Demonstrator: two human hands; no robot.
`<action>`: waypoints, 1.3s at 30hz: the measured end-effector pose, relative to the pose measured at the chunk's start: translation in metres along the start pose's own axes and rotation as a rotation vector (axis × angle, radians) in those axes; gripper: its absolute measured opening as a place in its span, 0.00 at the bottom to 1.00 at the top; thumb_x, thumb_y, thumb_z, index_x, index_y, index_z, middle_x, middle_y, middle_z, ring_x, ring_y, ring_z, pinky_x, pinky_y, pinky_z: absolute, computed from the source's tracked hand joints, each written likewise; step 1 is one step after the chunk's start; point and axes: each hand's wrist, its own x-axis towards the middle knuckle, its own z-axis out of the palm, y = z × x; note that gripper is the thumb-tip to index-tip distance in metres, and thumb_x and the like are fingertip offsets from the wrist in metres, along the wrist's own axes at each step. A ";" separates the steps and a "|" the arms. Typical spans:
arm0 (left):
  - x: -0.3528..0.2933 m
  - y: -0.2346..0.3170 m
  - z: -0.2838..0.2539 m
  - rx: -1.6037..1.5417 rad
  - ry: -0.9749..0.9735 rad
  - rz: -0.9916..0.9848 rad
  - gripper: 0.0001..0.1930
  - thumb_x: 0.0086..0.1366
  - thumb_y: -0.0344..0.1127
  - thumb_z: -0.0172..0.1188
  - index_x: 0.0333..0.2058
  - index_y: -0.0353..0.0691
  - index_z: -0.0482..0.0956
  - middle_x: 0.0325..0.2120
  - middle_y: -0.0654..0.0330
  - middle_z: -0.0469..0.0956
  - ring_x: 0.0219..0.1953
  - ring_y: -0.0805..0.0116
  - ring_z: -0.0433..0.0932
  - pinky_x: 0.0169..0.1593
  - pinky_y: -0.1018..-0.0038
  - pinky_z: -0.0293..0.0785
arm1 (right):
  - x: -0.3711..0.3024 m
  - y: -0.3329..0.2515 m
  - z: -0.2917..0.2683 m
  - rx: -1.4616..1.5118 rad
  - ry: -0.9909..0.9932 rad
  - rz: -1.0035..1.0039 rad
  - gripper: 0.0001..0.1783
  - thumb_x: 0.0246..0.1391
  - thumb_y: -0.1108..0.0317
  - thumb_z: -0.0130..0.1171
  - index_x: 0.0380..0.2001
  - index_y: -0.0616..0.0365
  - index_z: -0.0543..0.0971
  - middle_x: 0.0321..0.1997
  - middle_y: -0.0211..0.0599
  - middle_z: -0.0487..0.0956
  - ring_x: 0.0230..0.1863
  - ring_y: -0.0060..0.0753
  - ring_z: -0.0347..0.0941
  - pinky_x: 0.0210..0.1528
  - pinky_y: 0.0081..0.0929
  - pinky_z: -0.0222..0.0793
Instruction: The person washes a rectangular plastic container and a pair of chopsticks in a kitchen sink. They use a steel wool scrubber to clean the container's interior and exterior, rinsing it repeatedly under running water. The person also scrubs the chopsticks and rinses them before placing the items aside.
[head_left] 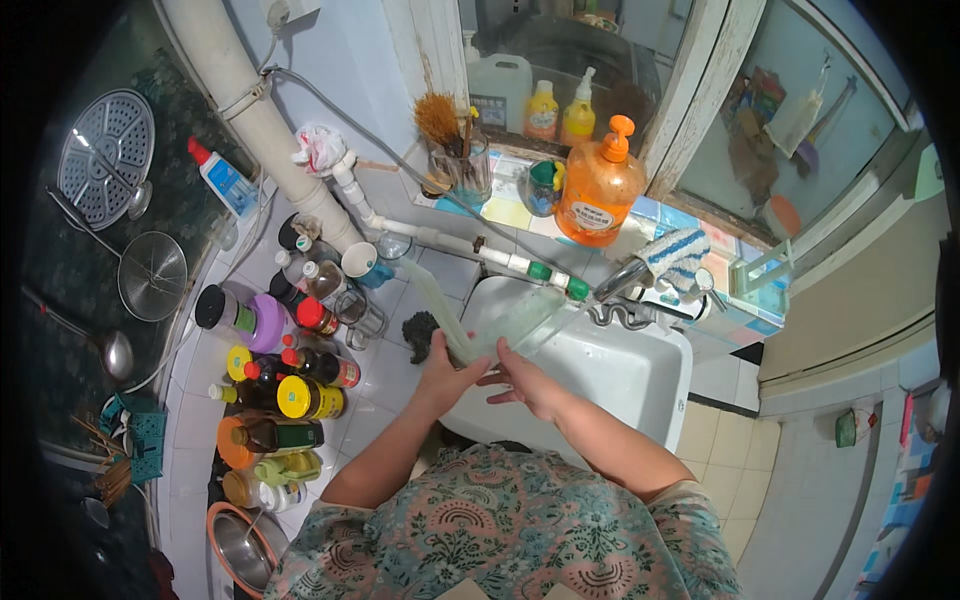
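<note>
A translucent, pale green plastic container (522, 318) is tilted up over the left part of the white sink (640, 395). One long pale side of it reaches up toward the counter. My left hand (446, 378) grips its near left edge, the thumb up along the side. My right hand (527, 384) holds the near edge close beside it, with the thumb against the container and fingers partly underneath. A dark scouring pad (420, 335) lies on the tiles just left of my left hand. The faucet (622, 280), with a striped cloth (676, 256) draped on it, stands behind the sink.
Several sauce bottles and jars (310, 397) crowd the tiled counter at left, near a blue paper cup (366, 264). An orange pump bottle (602, 185) and a glass with brushes (468, 170) stand on the ledge. A metal bowl (240, 545) sits at lower left.
</note>
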 end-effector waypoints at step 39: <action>0.141 0.166 0.011 -0.166 -0.242 0.447 0.33 0.53 0.26 0.55 0.58 0.40 0.55 0.50 0.63 0.65 0.54 0.71 0.63 0.56 0.72 0.59 | -0.024 -0.308 -0.127 -0.670 0.603 -0.570 0.17 0.53 0.62 0.58 0.46 0.54 0.78 0.41 0.38 0.79 0.40 0.26 0.73 0.46 0.23 0.67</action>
